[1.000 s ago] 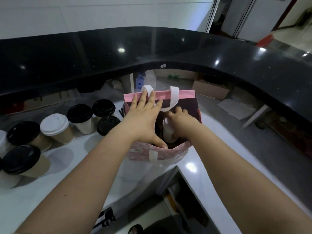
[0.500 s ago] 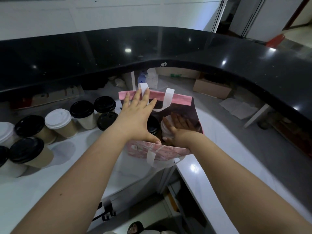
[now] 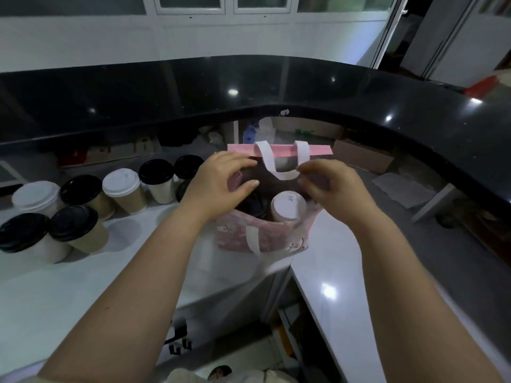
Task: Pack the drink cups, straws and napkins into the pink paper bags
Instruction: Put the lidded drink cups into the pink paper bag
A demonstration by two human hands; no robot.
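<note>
Reaching over the white counter's [image 3: 318, 275] corner, both hands arch above the upright pink paper bag [image 3: 273, 237], whose open mouth faces up and whose long side runs left to right. The left hand [image 3: 218, 183] curls its fingers and thumb about the bag's left wall. The right hand [image 3: 334, 189] brings curled fingertips against the far handle [image 3: 282, 175]; I cannot tell whether either actually grips.

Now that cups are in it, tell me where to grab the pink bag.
Grip both white handles together, coming from above. The far handle droops over the mouth; the near handle hangs down the front of the pink bag. Two lidded cups stand inside, so a straight lift likely keeps them upright.
</note>
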